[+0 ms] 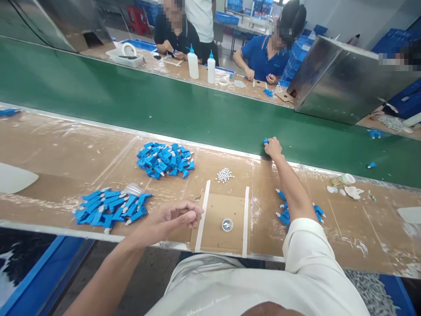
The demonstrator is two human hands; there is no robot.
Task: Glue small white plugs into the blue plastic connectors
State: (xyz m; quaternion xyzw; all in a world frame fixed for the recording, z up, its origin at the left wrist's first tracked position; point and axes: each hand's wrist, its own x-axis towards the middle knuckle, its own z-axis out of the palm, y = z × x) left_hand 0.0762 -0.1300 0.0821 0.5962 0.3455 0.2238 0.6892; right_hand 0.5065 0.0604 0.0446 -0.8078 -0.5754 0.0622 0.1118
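My right hand (273, 148) reaches out to the near edge of the green belt, its fingers closed on a small blue plastic part (265, 141). Beneath that forearm lie several more blue parts (284, 215), partly hidden by the arm. My left hand (179, 215) hovers over the bench beside a white tape strip (203, 215), fingers loosely curled and apart, with nothing visible in it. To its left is a pile of blue parts with pale tips (112, 208). A small round clear dish (227, 225) sits between the two tape strips, and a heap of small whitish pieces (225, 175) lies beyond it.
Another blue pile (166, 160) lies near the belt (197, 112). A clear cup (133, 189) rests by the left pile. At right are a small jar (347, 179) and white scraps. Across the belt, people work near two bottles (193, 64) and a metal housing (342, 81).
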